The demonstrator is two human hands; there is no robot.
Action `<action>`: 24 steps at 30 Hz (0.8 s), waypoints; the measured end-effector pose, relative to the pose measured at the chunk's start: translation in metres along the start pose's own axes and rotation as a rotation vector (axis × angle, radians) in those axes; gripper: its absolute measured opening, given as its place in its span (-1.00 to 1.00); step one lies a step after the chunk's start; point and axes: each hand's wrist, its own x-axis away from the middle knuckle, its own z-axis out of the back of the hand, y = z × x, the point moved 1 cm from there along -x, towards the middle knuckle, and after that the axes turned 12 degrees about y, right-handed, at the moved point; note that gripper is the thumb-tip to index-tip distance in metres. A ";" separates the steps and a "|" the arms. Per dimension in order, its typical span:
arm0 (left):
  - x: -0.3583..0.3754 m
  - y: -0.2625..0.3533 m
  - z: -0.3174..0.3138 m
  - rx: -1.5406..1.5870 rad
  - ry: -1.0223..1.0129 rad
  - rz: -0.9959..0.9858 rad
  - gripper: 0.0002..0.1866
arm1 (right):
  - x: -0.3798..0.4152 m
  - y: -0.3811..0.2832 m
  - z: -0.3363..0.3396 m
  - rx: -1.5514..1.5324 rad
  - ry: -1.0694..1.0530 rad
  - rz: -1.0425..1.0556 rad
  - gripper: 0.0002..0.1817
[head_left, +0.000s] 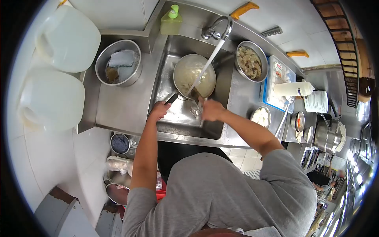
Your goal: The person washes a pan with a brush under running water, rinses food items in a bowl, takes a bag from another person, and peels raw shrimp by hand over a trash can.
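Observation:
In the head view, a round pan (182, 74) with a black handle (172, 98) sits tilted in the steel sink (167, 125). My left hand (159, 110) is closed around that handle. Water streams from the curved tap (227, 29) into the pan, and its inside looks wet and cloudy. At the pan's near edge, my right hand (213, 110) is closed on a brown brush-like tool (195, 94). The tool's head is blurred and partly inside the pan. Wet, shiny scraps (196, 112) show on the sink floor beside my right hand.
Left of the sink stands a metal pot with cloths (121, 59); a soap bottle (171, 21) is behind. On the right are a bowl of shrimp-like food (248, 62), a blue-edged tub (265, 91), a squeeze bottle (293, 89) and a bowl of white balls (260, 117). Knives (244, 10) hang behind.

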 end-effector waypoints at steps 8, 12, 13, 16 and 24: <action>0.002 -0.003 -0.005 -0.015 0.018 -0.043 -0.62 | -0.088 0.039 -0.040 0.570 0.262 -0.142 -0.25; 0.005 -0.002 -0.004 0.020 -0.009 -0.026 -0.62 | -0.090 0.049 -0.082 0.639 -0.199 -0.121 -0.10; 0.005 -0.003 -0.005 0.035 -0.018 -0.027 -0.62 | -0.067 0.034 -0.058 0.761 -0.117 -0.092 -0.12; 0.002 -0.004 -0.006 0.003 0.000 -0.026 -0.63 | -0.069 0.027 -0.056 0.836 0.027 -0.071 -0.16; -0.001 -0.002 -0.003 0.009 -0.021 -0.026 -0.65 | -0.079 -0.041 0.008 -0.090 0.132 -0.075 -0.52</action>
